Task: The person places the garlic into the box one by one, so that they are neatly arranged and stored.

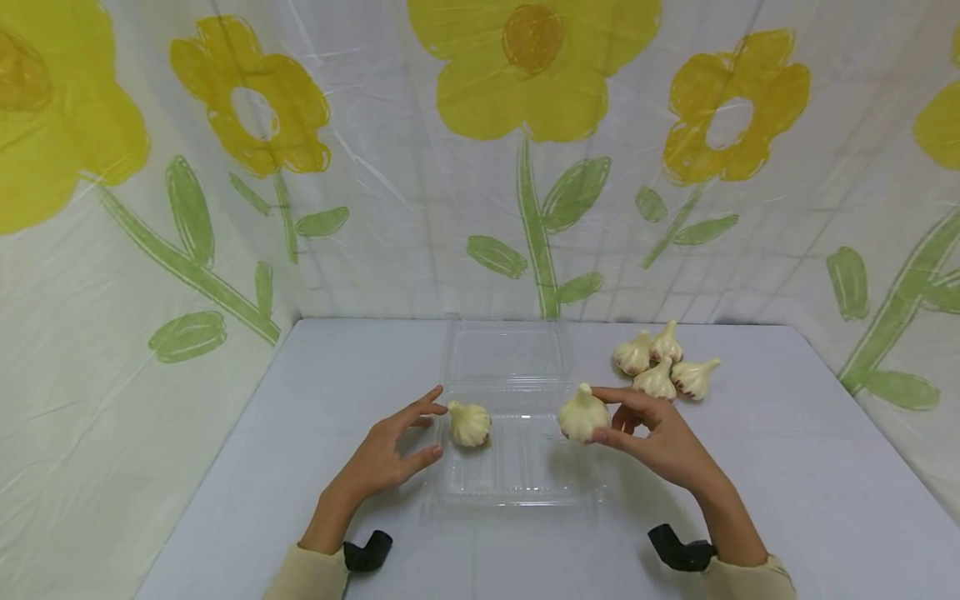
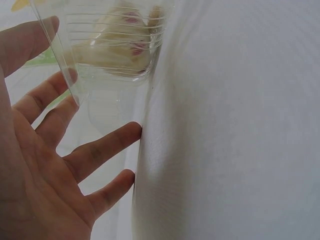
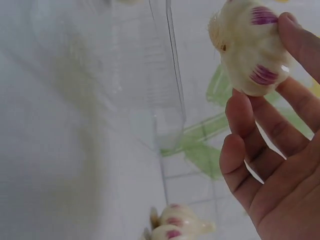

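In the head view my right hand [image 1: 656, 437] pinches a garlic bulb [image 1: 584, 415] between thumb and fingers, above the right side of a clear plastic container [image 1: 525, 502]. The right wrist view shows this bulb [image 3: 252, 47] with purple streaks, its root end facing left. Another garlic bulb [image 1: 470, 425] lies inside the container at the left. My left hand [image 1: 386, 450] is beside the container's left wall, fingers spread and relaxed, holding nothing. In the left wrist view the fingers of this hand [image 2: 55, 135] reach to the container's rim and the tabletop.
The container's lid [image 1: 510, 354] lies folded back toward the rear edge of the white table [image 1: 360, 367]. Several garlic bulbs [image 1: 655, 381] are grouped at the back right. A curtain [image 1: 390, 208] with painted yellow flowers hangs behind the table.
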A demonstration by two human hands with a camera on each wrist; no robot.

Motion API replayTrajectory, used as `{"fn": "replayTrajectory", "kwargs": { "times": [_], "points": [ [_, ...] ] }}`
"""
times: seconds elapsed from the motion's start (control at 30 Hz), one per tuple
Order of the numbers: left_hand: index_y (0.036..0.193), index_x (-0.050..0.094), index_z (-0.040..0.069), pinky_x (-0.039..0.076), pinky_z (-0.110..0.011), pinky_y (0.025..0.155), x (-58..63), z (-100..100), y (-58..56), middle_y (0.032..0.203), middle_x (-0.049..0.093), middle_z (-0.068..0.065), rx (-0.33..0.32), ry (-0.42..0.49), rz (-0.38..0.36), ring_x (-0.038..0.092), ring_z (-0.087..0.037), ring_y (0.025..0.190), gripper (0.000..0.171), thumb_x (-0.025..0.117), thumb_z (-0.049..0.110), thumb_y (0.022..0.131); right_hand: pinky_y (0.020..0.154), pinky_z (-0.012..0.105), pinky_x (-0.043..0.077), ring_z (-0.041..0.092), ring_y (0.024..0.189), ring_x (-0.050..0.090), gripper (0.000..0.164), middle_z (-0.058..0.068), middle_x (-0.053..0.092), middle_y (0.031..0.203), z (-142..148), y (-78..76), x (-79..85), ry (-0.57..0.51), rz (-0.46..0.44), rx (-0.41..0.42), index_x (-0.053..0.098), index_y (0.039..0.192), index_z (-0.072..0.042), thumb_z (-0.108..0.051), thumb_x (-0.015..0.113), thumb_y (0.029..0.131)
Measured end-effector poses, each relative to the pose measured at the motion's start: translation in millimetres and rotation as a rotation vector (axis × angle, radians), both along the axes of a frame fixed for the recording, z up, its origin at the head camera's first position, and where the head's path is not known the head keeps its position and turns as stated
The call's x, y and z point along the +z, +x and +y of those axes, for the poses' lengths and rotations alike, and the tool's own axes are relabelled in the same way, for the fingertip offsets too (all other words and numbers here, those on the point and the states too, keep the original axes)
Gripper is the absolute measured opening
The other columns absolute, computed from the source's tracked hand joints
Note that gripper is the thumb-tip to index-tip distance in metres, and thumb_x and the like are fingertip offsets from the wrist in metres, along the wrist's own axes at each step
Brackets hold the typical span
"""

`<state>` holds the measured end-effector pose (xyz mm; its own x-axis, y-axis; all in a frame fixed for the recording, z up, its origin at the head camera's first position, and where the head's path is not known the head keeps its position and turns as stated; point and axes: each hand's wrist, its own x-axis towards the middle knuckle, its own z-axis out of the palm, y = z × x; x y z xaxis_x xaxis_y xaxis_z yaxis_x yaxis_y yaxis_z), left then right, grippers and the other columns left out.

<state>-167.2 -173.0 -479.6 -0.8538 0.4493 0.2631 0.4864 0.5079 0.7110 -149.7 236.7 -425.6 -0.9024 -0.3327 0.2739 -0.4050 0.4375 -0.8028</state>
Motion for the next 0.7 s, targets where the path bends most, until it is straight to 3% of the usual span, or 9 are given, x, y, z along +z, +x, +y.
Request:
{"fn": "replayTrajectory", "kwargs": {
  "times": [0.23, 0.7],
  "points": [
    [0.14, 0.057, 0.021, 0.044, -0.064, 0.108, -0.1, -1, -0.3, 0.165, 0.037, 0.005, 0.001, -0.003, 0.0, 0.067, -0.029, 0.122, 0.05, 0.074, 0.026, 0.093, 0.076, 0.025, 0.055, 0.006, 0.089, 0.062, 0.05, 0.0, 0.071, 0.121, -13, -0.3, -5.0, 0.026, 0.023, 0.011, 0.066, 0.135, -0.018, -0.017, 0.081, 0.087],
    [0.141, 0.058, 0.019, 0.043, -0.065, 0.108, -0.1, 0, -0.4, 0.165, 0.037, 0.003, -0.001, 0.003, -0.013, 0.066, -0.03, 0.123, 0.051, 0.073, 0.026, 0.093, 0.081, 0.032, 0.056, 0.011, 0.096, 0.063, 0.051, -0.003, 0.071, 0.124, -30, 1.3, -14.6, -0.015, 0.003, 0.061, 0.066, 0.136, -0.025, -0.019, 0.081, 0.088]
  ]
}}
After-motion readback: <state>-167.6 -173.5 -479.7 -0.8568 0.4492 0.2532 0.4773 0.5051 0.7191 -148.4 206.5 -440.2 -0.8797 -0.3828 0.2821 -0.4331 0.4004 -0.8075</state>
